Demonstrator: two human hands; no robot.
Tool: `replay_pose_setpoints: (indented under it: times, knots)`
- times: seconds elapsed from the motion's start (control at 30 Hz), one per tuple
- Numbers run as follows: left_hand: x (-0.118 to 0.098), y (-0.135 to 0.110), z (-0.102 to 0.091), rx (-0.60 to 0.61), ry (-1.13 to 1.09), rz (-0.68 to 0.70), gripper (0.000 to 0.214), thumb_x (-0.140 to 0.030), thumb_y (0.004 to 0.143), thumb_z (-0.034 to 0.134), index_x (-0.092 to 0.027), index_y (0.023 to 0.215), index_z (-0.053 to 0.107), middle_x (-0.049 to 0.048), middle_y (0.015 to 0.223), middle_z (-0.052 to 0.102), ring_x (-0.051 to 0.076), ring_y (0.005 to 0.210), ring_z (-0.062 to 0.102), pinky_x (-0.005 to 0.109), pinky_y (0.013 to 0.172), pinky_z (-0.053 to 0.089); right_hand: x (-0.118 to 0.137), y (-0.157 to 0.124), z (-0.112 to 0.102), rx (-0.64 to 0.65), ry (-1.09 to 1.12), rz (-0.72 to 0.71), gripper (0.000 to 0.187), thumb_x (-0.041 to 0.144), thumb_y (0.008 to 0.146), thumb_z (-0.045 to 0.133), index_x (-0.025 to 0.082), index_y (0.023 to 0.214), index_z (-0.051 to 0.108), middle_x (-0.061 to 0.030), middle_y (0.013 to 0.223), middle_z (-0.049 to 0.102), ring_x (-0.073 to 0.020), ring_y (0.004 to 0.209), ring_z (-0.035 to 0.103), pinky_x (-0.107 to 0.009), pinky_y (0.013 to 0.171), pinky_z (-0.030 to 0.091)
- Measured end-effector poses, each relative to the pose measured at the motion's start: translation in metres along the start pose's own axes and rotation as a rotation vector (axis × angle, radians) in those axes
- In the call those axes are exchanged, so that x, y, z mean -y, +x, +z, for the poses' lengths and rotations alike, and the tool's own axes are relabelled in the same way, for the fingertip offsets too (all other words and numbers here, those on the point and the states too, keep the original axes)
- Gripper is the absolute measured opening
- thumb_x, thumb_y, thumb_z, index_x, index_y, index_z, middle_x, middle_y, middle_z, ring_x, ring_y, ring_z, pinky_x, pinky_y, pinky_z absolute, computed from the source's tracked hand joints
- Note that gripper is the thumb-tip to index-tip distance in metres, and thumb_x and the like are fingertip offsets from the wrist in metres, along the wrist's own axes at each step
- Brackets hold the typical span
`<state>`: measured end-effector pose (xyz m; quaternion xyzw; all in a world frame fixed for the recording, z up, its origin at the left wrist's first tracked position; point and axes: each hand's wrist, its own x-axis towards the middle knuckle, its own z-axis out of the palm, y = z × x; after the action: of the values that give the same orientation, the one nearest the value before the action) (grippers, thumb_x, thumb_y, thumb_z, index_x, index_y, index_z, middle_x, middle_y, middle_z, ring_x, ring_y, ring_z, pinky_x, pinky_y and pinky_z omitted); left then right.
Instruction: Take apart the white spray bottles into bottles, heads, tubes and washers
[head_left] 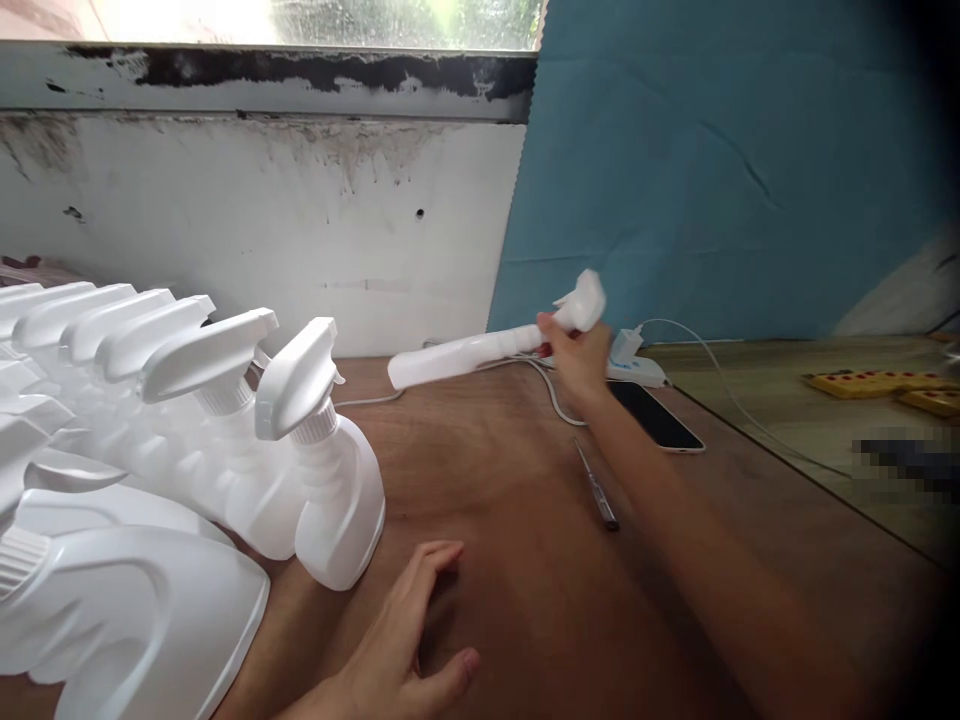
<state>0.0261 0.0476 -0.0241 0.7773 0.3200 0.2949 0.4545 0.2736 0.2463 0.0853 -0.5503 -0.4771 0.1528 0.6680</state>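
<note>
**A:** Looking at the edges first: the table [525,560] butts against the wall [262,230] at the back. Its right edge runs slantwise from the charger [628,352] toward the lower right.

**B:** And room to move?

**A:** The left is crowded by a row [172,380] of white spray bottles, close-packed from the back down to the near edge. The middle is bare wood, a broad stretch between the row and the right arm. Right of the arm lie a pen [598,492] and a phone [657,416], near each other but apart. The phone is just beside the charger and its cable [720,385].

**B:** Where is the bottle?

**A:** The bottle [457,358] is in the air at the back, nearly level, just above the table and near the wall. Its base points left, and its spray head is at the right, against the blue sheet [712,170].

**B:** The hands?

**A:** The right hand [576,362] reaches far forward, arm almost straight, fingers clamped round the bottle's neck under the head. The left hand [409,635] lies palm down on the wood near the front, fingers loosely spread, holding nothing. It is near the closest bottle of the row but not touching it.
</note>
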Motion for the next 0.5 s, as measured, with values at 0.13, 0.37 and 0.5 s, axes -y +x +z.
replay_pose_setpoints:
  times: [0.13, 0.37, 0.5]
  knots:
    - [-0.007, 0.004, -0.002, -0.002, 0.06, 0.021, 0.046, -0.017, 0.072, 0.055, -0.018, 0.116, 0.04, 0.011, 0.119, 0.044, 0.024, 0.111, 0.042, 0.037, 0.096, 0.036, -0.047, -0.011, 0.058, -0.046, -0.041, 0.098, 0.019, 0.03, 0.073, 0.06, 0.011, 0.072, 0.059, -0.0001, 0.054, 0.057, -0.014, 0.051, 0.054, -0.026, 0.052, 0.042]
    - [-0.008, 0.008, -0.004, -0.02, 0.097, 0.034, 0.029, -0.019, 0.07, 0.052, -0.015, 0.099, 0.049, 0.0084, 0.095, 0.053, 0.021, 0.089, 0.048, 0.035, 0.082, 0.041, -0.077, -0.018, 0.129, -0.012, -0.054, 0.277, 0.027, 0.032, 0.085, 0.053, 0.012, 0.103, 0.054, -0.0048, 0.093, 0.06, -0.0137, 0.076, 0.059, -0.031, 0.067, 0.05]
    - [-0.01, 0.009, -0.004, -0.035, 0.113, 0.047, 0.027, -0.018, 0.07, 0.05, -0.015, 0.096, 0.05, 0.0084, 0.092, 0.055, 0.02, 0.087, 0.049, 0.034, 0.079, 0.041, -0.078, -0.016, 0.144, 0.0, -0.075, 0.333, 0.03, 0.031, 0.087, 0.05, 0.015, 0.112, 0.051, -0.0072, 0.111, 0.054, -0.0181, 0.094, 0.056, -0.038, 0.079, 0.049]
